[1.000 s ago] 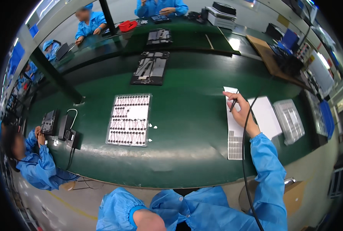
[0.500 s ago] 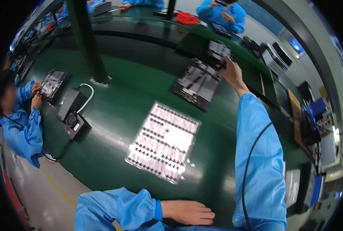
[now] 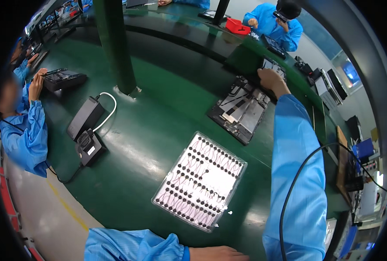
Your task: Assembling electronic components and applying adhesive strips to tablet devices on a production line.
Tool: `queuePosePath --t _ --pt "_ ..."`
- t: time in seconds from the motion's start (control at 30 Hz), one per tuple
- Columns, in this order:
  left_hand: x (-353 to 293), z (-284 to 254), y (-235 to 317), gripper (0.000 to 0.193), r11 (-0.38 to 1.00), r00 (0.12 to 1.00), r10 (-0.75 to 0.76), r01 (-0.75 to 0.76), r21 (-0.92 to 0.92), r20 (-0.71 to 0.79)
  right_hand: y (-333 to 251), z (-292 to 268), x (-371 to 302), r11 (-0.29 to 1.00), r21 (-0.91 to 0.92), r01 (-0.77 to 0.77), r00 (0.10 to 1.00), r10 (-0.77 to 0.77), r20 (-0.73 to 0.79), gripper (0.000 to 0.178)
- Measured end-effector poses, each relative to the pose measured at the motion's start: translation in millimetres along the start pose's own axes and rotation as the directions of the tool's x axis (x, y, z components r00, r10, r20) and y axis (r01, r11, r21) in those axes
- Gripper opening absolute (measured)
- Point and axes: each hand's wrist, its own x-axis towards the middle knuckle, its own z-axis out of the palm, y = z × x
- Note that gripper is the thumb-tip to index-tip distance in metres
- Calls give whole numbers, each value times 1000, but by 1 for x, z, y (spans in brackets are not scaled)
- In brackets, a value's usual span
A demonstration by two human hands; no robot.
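My right hand (image 3: 272,80) reaches forward over the near end of a far opened tablet-like device (image 3: 277,66). Its fingers are curled together, and whatever they hold is hidden. Just in front lies a second opened device (image 3: 241,111), flat on the green table, showing grey battery panels, black cables and a dark frame. Near the lower edge my left hand (image 3: 217,253) rests low on the table with its fingers stretched out, partly cut off. Between my arms lies a clear tray (image 3: 215,180) with rows of small round black parts on thin reddish wires.
A green post (image 3: 115,52) rises from the table (image 3: 158,100). Left of the tray is a black power adapter (image 3: 89,150) beside a dark elongated box (image 3: 85,117) and white cable. A co-worker (image 3: 26,126) handles another device (image 3: 63,79). A black cable (image 3: 295,174) crosses my right sleeve.
My right hand has moved from the corner of the nearer device onto the farther one. The view has shifted, so the table things appear lower and farther right. The co-worker's device is now tilted.
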Motion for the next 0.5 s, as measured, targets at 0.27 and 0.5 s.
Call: queuePosePath --t 0.27,0.5 --pt "-11 21 -18 29 997 991 -42 34 64 128 26 -36 -76 998 49 -34 998 37 -57 42" --pt "-7 20 -16 23 997 990 -69 65 37 121 13 34 -189 997 49 -53 972 62 -227 63"
